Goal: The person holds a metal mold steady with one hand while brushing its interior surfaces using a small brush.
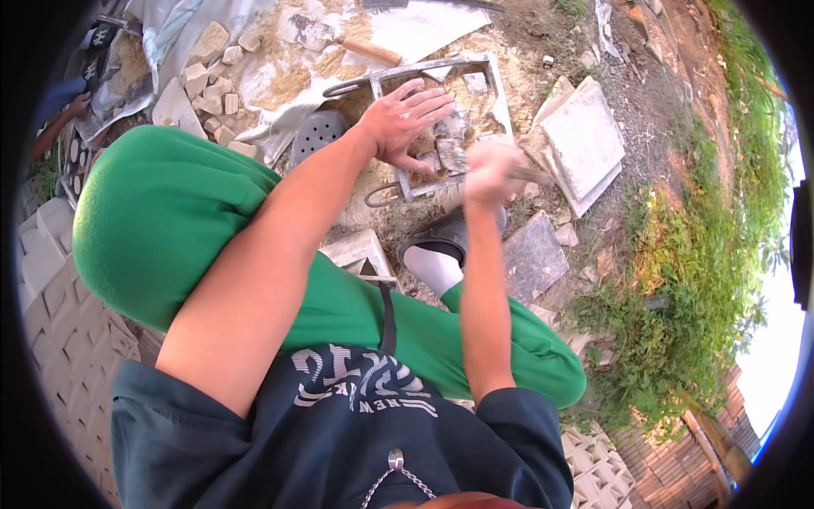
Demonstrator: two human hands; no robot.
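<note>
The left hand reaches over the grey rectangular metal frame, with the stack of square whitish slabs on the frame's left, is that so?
No: the head view shows the stack of square whitish slabs on the right of the grey rectangular metal frame. The left hand does reach over that frame.

A: Indoors or out?
B: Outdoors, on bare, stony dirt (653,119), turning to reddish earth (699,81) at upper right.
A: And along the right?
B: Thick with green plants (644,318), yellowish in one patch, with white glare (778,339) at the edge.
A: Lower right?
B: Rows of brown tiles (674,462), crossed by a slanting pole (716,441).
A: To the left?
B: Covered in pale patterned blocks (72,365); hard to tell whether stacked or laid flat.
A: Lit how?
B: By daylight, brightest at right.
</note>
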